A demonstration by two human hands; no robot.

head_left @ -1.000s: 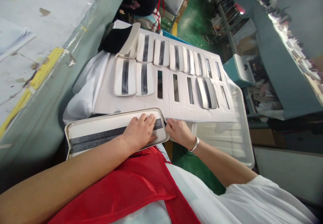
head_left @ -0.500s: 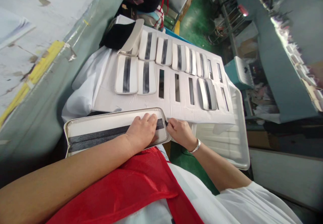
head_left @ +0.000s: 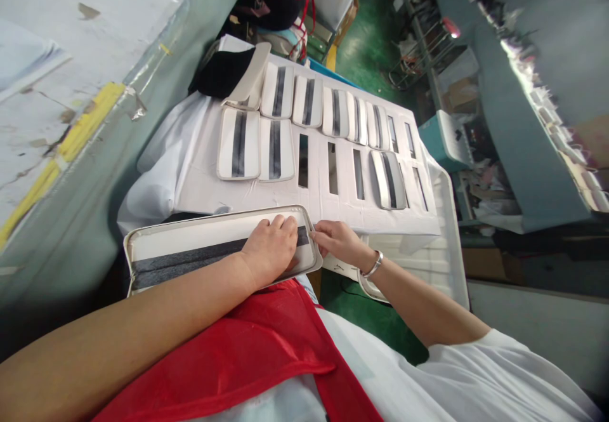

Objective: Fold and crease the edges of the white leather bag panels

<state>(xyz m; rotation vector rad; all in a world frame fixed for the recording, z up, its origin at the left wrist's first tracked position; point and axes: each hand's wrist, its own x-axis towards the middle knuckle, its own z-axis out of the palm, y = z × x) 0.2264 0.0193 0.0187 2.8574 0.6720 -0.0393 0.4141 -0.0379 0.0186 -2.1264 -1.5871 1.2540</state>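
A long white rimmed panel (head_left: 190, 239) with a dark grey strip (head_left: 185, 258) down its middle lies slanted in front of my body. My left hand (head_left: 271, 247) rests across the panel's right part, fingers curled and pressed together on it. At the panel's right end my right hand (head_left: 340, 241) pinches the rim near the strip's end, thumb and forefinger together. What lies between those fingertips is too small to make out. A silver bracelet (head_left: 373, 264) circles my right wrist. My left forearm hides the panel's lower edge.
Beyond the panel stands a white-covered table (head_left: 314, 209) with slots cut in it. Several smaller striped white pieces (head_left: 239, 143) lie there, with a black item (head_left: 221, 70) at its far left corner. A worn workbench (head_left: 95, 47) flanks the left. White trays (head_left: 450, 231) sit at right.
My right hand's fingers have shifted from a tighter fist at a dark tip to a flatter pinch on the rim. My left hand stays in place. The view has moved slightly.
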